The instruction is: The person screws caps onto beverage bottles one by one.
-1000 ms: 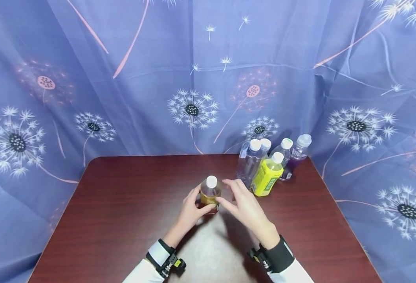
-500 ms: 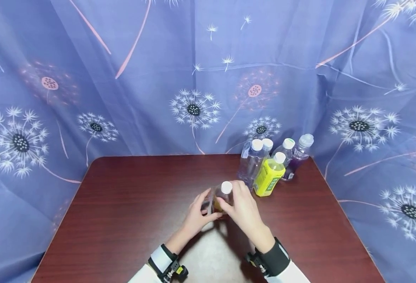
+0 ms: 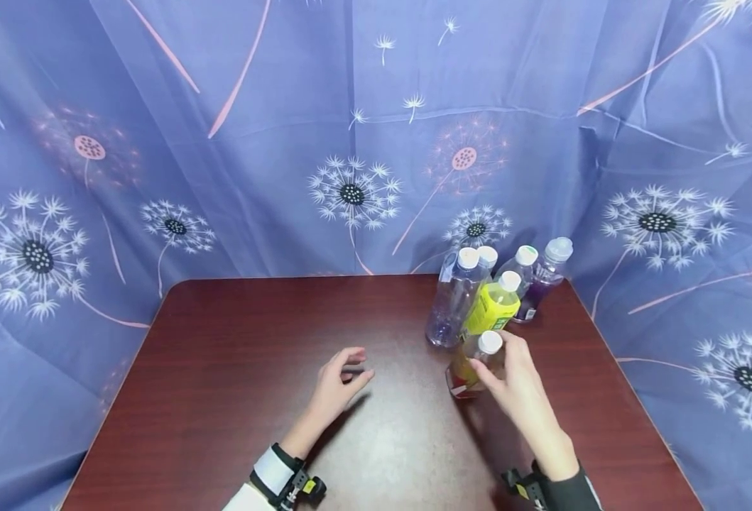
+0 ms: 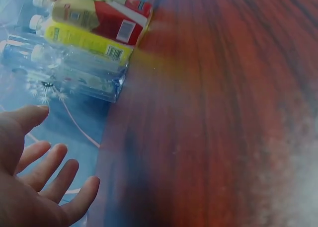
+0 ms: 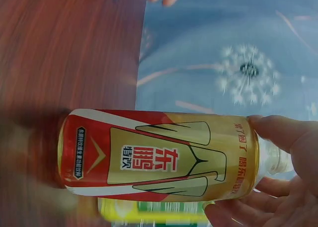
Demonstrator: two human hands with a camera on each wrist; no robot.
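My right hand (image 3: 524,387) grips a drink bottle (image 5: 184,157) with a gold-and-red label and a white cap, its fingers and thumb round the upper part. In the head view the bottle tilts slightly, just in front of a yellow-labelled bottle (image 3: 492,309). My left hand (image 3: 336,389) hovers over the middle of the table with loosely bent fingers and nothing in them. The left wrist view shows the same hand (image 4: 44,172) at the lower left, its fingers spread.
Behind the held bottle stand a tall clear bottle (image 3: 450,309), a green-and-white-capped bottle (image 3: 526,257) and a bottle of purple liquid (image 3: 537,287), grouped at the table's back right. A blue dandelion-print curtain (image 3: 254,199) hangs behind the dark red table (image 3: 254,341).
The gold-and-red bottle has moved right, from between both hands to the bottle group, in my right hand. My left hand has let go of it and drawn slightly left.
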